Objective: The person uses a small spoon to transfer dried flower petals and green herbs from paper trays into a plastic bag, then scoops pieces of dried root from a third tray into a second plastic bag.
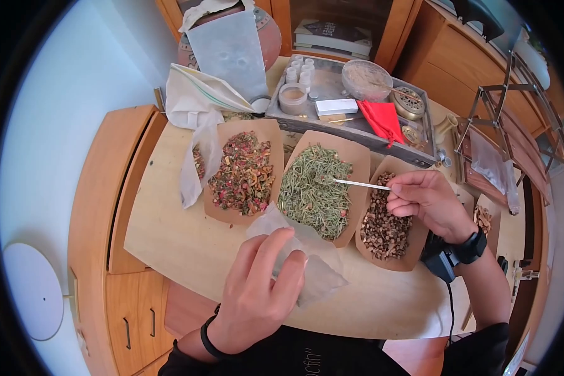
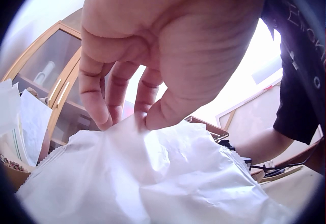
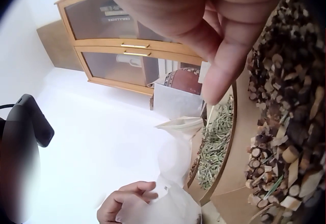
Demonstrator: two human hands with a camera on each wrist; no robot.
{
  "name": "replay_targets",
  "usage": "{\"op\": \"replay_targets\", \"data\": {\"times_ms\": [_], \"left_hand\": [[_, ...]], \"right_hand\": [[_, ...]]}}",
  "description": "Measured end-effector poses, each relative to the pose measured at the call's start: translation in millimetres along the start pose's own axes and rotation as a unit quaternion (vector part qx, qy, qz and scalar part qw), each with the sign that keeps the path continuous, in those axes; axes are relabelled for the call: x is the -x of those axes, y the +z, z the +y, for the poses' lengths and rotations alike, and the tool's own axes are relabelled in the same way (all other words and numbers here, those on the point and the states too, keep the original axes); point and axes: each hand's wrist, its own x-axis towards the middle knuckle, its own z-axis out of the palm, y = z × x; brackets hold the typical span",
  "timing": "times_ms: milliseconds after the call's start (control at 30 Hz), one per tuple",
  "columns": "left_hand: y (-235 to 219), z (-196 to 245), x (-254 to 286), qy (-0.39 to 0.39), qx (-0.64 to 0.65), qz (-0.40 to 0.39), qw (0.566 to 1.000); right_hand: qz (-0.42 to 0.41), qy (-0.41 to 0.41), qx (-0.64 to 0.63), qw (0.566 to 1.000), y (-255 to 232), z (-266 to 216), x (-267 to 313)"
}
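The right hand [image 1: 429, 203] pinches the end of a thin white stick [image 1: 363, 185], whose far tip is over the green dried herb [image 1: 316, 194] in the middle paper tray. Below this hand is a tray of brown chopped stems [image 1: 385, 232]. Near the table's front, the left hand [image 1: 260, 291] holds a translucent white bag [image 1: 323, 269]; in the left wrist view its thumb and a finger pinch the bag [image 2: 147, 178] at its upper edge. What the bag holds cannot be seen.
A tray of red and orange dried flowers [image 1: 241, 175] stands left, beside more bags [image 1: 200, 163]. Behind, a grey wooden tray [image 1: 332, 128] carries jars, a bowl [image 1: 366, 80] and a red pouch [image 1: 381, 121]. A black device [image 1: 440, 263] with a cable lies by the right wrist.
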Motion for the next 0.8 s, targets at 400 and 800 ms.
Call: {"op": "replay_targets", "data": {"times_ms": [400,800], "left_hand": [[0.4,0.8,-0.8,0.013,-0.001,-0.003,1.000],[-1.6,1.4,-0.6,0.018,-0.003,-0.002,1.000]], "right_hand": [[-0.022,-0.003,0.095,0.995,36.6,-23.2,68.2],[0.144,-0.261,0.328,0.896,20.0,-12.4,32.7]]}}
